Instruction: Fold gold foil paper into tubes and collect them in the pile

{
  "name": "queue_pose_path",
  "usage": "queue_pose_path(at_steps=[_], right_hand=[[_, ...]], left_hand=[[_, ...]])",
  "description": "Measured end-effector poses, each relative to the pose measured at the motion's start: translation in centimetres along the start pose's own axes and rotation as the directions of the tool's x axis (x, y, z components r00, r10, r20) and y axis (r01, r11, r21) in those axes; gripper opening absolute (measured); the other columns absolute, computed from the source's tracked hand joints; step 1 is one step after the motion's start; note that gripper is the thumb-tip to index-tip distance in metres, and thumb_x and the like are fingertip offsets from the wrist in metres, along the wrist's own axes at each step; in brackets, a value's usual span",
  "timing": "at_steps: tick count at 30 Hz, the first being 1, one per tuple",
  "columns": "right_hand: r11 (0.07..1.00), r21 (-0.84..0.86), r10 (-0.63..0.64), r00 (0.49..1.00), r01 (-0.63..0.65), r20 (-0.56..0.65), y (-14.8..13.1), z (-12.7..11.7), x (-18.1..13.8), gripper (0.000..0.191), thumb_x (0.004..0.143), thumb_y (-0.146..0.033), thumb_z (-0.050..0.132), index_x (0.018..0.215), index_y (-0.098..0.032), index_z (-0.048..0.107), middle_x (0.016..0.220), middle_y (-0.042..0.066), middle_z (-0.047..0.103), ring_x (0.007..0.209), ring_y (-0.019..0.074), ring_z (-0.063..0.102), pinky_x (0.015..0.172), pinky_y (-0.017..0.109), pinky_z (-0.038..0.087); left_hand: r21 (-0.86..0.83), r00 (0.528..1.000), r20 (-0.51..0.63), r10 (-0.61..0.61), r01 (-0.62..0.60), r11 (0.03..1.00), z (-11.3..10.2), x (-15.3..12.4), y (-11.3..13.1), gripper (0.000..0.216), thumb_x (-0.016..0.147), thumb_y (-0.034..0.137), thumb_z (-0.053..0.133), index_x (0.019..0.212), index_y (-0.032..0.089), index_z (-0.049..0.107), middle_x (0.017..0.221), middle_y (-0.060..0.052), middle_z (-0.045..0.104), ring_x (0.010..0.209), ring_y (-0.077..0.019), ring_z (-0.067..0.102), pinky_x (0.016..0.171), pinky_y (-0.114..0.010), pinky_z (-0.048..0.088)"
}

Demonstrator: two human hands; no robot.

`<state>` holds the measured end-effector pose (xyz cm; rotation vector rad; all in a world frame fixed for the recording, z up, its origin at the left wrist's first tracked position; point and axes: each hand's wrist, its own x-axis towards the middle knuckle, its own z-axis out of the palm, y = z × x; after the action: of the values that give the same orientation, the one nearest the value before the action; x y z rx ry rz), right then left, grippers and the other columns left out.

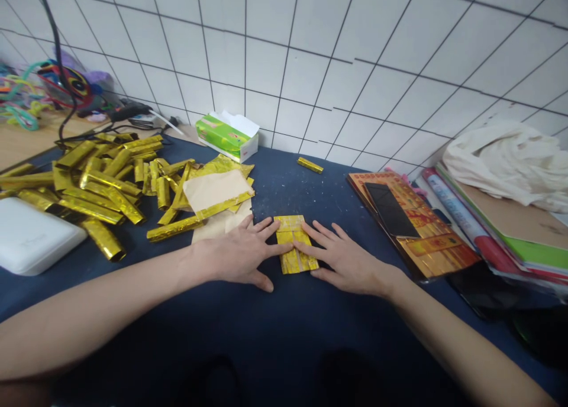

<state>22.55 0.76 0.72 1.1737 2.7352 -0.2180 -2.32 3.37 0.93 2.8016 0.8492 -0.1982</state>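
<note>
A small folded piece of gold foil paper (290,263) lies flat on the dark blue table, with creases across its top and down its middle. My left hand (242,250) rests on its left side, fingers spread, the index finger reaching onto the foil. From the right, my right hand (344,256) touches it with fingertips, its fingers spread too. Neither hand grasps anything. Left of my left hand are loose sheets of gold and cream paper (213,189), partly under a gold paper roll (175,228).
Many gold paper rolls (97,179) are heaped at left beside a white box-like device (35,235). A tissue box (227,136) stands against the tiled wall. One short roll (310,165) lies near it. At right, a phone (390,210) lies on a printed stack (432,256).
</note>
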Motion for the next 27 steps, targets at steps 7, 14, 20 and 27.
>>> queue_pose_path(at_steps=[7,14,20,27], right_hand=[[0.996,-0.092,-0.001,0.993,-0.010,-0.117,-0.8,1.1,-0.9,0.050,0.085,-0.030,0.047,0.134,-0.033,0.034,0.147,0.012,0.019,0.133,0.0306,0.019,0.100,0.059,0.022],[0.999,0.036,0.025,0.977,-0.018,-0.210,-0.5,0.9,-0.8,0.057,0.087,-0.038,0.042,0.139,-0.023,0.024,0.146,0.011,0.023,0.134,0.0241,0.020,0.103,0.054,0.024],[0.995,-0.087,0.015,0.960,-0.041,-0.279,0.7,0.5,0.6,0.045,0.088,-0.019,0.035,0.133,-0.020,0.037,0.142,0.007,0.033,0.133,0.0220,0.023,0.105,0.053,0.021],[0.992,-0.120,0.007,0.988,-0.026,-0.157,1.0,1.2,2.2,0.045,0.091,-0.032,0.031,0.135,-0.023,0.032,0.142,0.005,0.034,0.133,0.0257,0.021,0.101,0.059,0.021]], left_hand=[[0.007,1.000,-0.002,-0.024,0.024,1.000,-0.1,0.1,0.6,0.083,0.067,0.062,0.057,0.137,0.034,0.024,0.146,-0.016,0.019,0.132,-0.0386,0.018,0.099,-0.057,0.018],[0.053,1.000,-0.012,-0.021,0.022,0.998,0.0,0.2,0.6,0.085,0.066,0.065,0.055,0.138,0.031,0.024,0.145,-0.017,0.021,0.132,-0.0369,0.019,0.101,-0.055,0.016],[0.073,0.996,-0.087,-0.008,0.014,0.997,0.6,0.4,0.3,0.097,0.065,0.067,0.053,0.141,0.021,0.014,0.142,-0.021,0.027,0.132,-0.0333,0.022,0.103,-0.051,0.014],[0.106,0.984,-0.175,0.018,0.001,0.994,1.0,0.7,0.4,0.087,0.065,0.073,0.045,0.137,0.027,0.028,0.137,-0.017,0.037,0.125,-0.0371,0.031,0.100,-0.055,0.014]])
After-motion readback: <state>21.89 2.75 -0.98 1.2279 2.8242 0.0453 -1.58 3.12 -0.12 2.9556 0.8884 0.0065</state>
